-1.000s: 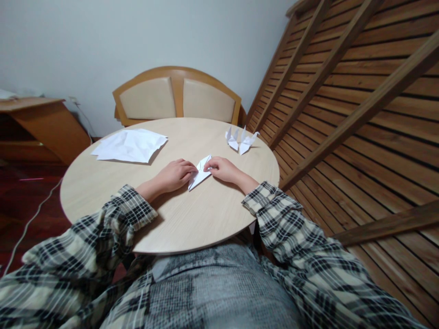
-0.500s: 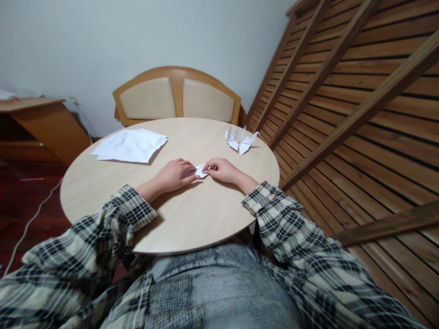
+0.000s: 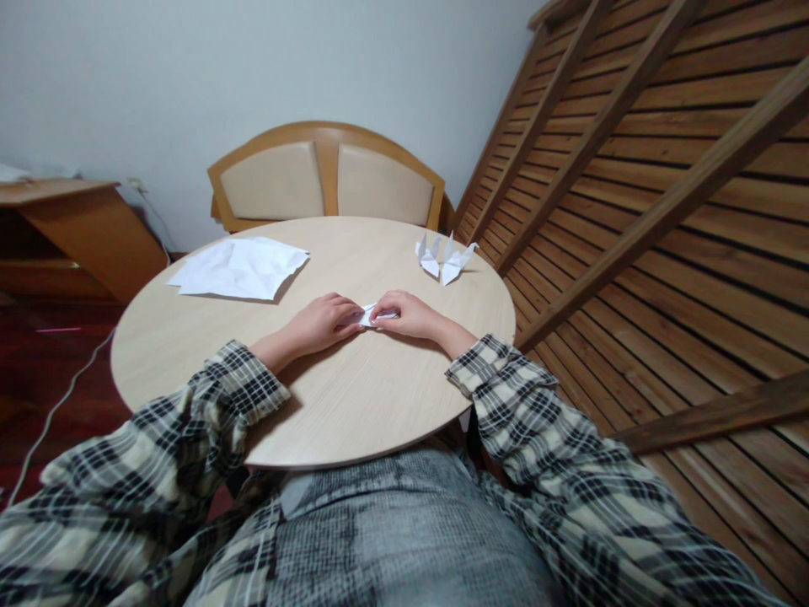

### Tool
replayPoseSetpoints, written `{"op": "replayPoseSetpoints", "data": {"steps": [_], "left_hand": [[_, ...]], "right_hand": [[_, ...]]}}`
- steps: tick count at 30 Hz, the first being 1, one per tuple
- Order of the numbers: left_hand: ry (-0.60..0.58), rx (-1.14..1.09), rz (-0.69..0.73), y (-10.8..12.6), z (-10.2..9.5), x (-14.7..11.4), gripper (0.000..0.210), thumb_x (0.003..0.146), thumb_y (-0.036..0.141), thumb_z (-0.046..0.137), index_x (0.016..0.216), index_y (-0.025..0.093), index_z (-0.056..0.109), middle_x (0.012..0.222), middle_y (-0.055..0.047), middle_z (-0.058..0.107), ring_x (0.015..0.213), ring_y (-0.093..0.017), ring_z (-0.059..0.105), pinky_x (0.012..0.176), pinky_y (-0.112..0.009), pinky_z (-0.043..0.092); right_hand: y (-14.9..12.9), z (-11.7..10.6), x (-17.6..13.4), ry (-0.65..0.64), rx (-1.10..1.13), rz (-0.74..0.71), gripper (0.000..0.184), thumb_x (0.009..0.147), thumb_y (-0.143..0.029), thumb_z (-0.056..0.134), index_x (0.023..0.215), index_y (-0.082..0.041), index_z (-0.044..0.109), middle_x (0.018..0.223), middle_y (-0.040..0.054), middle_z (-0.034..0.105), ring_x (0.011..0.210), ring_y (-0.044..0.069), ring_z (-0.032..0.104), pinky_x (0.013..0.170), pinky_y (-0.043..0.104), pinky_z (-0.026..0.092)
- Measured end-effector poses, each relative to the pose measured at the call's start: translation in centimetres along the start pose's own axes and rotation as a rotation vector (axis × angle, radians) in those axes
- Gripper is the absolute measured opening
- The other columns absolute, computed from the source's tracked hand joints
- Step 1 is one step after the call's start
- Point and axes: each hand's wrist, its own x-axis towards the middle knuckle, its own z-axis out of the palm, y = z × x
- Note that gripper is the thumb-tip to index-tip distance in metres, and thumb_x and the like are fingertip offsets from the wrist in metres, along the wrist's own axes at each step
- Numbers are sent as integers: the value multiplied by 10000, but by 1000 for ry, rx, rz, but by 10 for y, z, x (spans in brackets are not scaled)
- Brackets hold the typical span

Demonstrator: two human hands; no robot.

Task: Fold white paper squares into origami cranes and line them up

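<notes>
A small folded piece of white paper point(image 3: 366, 315) lies on the table between my two hands, mostly covered by fingers. My left hand point(image 3: 324, 324) grips its left end, thumb at the near edge and fingers over the top. From the other side my right hand point(image 3: 408, 314) pinches the paper, with thumb and fingertips close to the tabletop. Farther back on the right stand two white origami cranes point(image 3: 450, 263), wings raised, side by side.
The round pale wooden table point(image 3: 329, 396) bears a loose pile of white paper sheets point(image 3: 243, 268) at the back left. A padded headboard-like panel point(image 3: 329, 173) stands behind it. Wooden slats point(image 3: 632, 211) slope along the right; a brown desk point(image 3: 63, 228) is at the left.
My right thumb and fingertips have shifted slightly left and down over the folded paper, covering its near edge. My left thumb has drawn in a little. The cranes and sheets stay put.
</notes>
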Motion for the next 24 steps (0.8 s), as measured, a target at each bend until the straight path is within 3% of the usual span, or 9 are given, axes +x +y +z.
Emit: {"op": "replayPoseSetpoints", "data": {"steps": [5,13,24], "left_hand": [[9,-20,14,3,-1,1,297,1000,330,431,1091,187,675,1075,-100,731,979,-218,639,921,-413,487],[6,-14,-23,2,-1,1,260,980,268,417,1046,164,647,958,-111,713,883,-219,636,825,-381,500],[-3,-20,-40,9,-6,0,250,965,394,479,948,188,621,898,-91,678,860,-220,599,792,-361,463]], "right_hand": [[-2,-1,0,-40,26,32,142,796,-235,744,930,-191,732,928,53,692,928,179,599,900,321,433],[-1,1,-1,47,44,104,69,830,-139,657,865,-157,714,877,43,637,818,144,575,807,284,440],[-5,1,-1,12,29,79,80,844,-211,674,793,-153,693,786,31,621,733,139,537,724,277,419]]}}
